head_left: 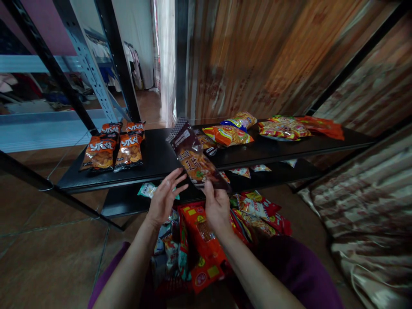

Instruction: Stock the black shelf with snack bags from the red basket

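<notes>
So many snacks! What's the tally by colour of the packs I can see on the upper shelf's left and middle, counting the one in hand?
Orange-and-black bags: 4
Brown packets: 2 (one in the right hand, one lying on the upper shelf)
Orange-and-yellow bag: 1
Blue-and-yellow bag: 1
Total in view: 8

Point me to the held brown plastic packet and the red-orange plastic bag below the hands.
Held brown plastic packet (194,161), head view: middle of printed front.
Red-orange plastic bag (202,243), head view: middle of front.
</notes>
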Tool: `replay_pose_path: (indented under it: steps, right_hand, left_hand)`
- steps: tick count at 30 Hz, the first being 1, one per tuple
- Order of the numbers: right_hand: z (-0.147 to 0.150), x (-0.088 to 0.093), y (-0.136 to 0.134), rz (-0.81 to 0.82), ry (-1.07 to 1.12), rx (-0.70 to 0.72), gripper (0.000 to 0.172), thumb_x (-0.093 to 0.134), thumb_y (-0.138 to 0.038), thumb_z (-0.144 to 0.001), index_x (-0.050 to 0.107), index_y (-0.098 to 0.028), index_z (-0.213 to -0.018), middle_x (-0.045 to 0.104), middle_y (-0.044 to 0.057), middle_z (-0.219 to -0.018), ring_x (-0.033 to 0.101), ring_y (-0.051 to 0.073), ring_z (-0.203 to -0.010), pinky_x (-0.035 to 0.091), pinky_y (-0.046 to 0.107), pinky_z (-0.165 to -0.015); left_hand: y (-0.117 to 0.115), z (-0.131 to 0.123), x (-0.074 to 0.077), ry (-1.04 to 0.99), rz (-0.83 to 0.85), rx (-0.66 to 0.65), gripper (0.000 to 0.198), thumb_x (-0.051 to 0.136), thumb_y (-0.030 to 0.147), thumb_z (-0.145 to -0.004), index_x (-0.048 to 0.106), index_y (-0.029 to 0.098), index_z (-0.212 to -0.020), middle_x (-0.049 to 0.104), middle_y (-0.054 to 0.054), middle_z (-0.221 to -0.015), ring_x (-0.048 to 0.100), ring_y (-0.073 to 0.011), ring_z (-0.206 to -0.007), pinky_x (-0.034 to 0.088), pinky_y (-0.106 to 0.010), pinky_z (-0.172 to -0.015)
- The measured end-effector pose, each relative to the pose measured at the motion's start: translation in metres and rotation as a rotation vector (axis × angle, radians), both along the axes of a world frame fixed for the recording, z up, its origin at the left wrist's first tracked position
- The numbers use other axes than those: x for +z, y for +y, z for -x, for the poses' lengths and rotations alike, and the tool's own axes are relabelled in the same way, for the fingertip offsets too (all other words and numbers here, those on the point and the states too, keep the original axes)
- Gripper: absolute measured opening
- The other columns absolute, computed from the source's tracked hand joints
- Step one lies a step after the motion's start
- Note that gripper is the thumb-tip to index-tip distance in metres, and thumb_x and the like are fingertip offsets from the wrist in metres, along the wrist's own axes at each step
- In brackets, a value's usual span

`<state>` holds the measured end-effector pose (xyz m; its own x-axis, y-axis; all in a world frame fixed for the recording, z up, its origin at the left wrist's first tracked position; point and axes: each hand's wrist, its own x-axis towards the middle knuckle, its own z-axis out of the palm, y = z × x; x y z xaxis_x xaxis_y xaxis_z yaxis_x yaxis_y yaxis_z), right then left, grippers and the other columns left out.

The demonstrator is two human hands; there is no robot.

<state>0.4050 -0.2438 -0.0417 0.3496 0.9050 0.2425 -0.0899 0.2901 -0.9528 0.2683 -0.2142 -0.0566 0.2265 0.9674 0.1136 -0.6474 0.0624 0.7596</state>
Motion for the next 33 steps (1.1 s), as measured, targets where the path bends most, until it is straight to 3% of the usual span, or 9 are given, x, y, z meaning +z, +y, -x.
replay_pose_path:
  steps: [4, 8, 13, 22, 26, 33]
  right_hand:
    - [0.007, 0.013, 0.0, 0.136, 0.528, 0.111, 0.045, 0.072, -0.05, -0.069, 0.06, -0.026, -0.105, 0.07, 0.003, -0.105, 0.062, 0.024, -0.107, 0.052, 0.044, -0.09]
    - [0.009, 0.008, -0.002, 0.287, 0.684, 0.131, 0.043, 0.082, -0.046, -0.059, 0.059, -0.025, -0.089, 0.072, 0.002, -0.094, 0.066, 0.02, -0.097, 0.055, 0.039, -0.083]
    - [0.009, -0.008, 0.0, 0.362, 0.687, 0.15, 0.043, 0.085, -0.043, -0.055, 0.06, -0.023, -0.083, 0.072, 0.001, -0.091, 0.067, 0.016, -0.086, 0.056, 0.03, -0.074]
    - [0.013, -0.023, -0.007, 0.49, 0.644, 0.148, 0.035, 0.088, -0.034, -0.05, 0.065, -0.018, -0.07, 0.068, -0.003, -0.07, 0.061, 0.008, -0.06, 0.05, 0.019, -0.055]
    - [0.011, -0.027, -0.006, 0.52, 0.635, 0.127, 0.035, 0.09, -0.029, -0.045, 0.062, -0.016, -0.063, 0.066, -0.003, -0.064, 0.064, 0.01, -0.06, 0.05, 0.018, -0.053]
    - [0.006, -0.032, 0.0, 0.481, 0.574, 0.14, 0.038, 0.089, -0.037, -0.047, 0.063, -0.016, -0.065, 0.066, -0.003, -0.062, 0.065, 0.009, -0.058, 0.05, 0.015, -0.051]
  left_hand:
    - [0.003, -0.001, -0.008, 0.106, 0.07, 0.152, 0.045, 0.07, 0.038, -0.076, 0.063, 0.02, -0.116, 0.058, -0.013, -0.129, 0.056, -0.0267, -0.115, 0.045, -0.039, -0.094]
    - [0.003, -0.002, -0.014, 0.074, 0.119, 0.122, 0.042, 0.076, 0.037, -0.069, 0.068, 0.018, -0.105, 0.067, -0.011, -0.112, 0.061, -0.0238, -0.104, 0.046, -0.037, -0.091]
    - [0.001, 0.0, -0.017, 0.037, 0.186, 0.143, 0.042, 0.078, 0.026, -0.067, 0.065, 0.022, -0.107, 0.069, -0.005, -0.107, 0.064, -0.0206, -0.098, 0.048, -0.036, -0.088]
    - [0.003, 0.006, -0.021, 0.02, 0.201, 0.304, 0.031, 0.078, 0.034, -0.066, 0.067, 0.019, -0.091, 0.071, -0.002, -0.092, 0.066, -0.0162, -0.084, 0.049, -0.031, -0.082]
    - [0.004, 0.008, -0.024, 0.063, 0.214, 0.403, 0.03, 0.078, 0.036, -0.064, 0.066, 0.017, -0.085, 0.07, 0.0, -0.082, 0.063, -0.0127, -0.076, 0.048, -0.025, -0.075]
    - [0.006, 0.011, -0.033, 0.176, 0.149, 0.503, 0.026, 0.074, 0.038, -0.067, 0.066, 0.018, -0.081, 0.065, 0.002, -0.074, 0.057, -0.0098, -0.067, 0.045, -0.021, -0.068]
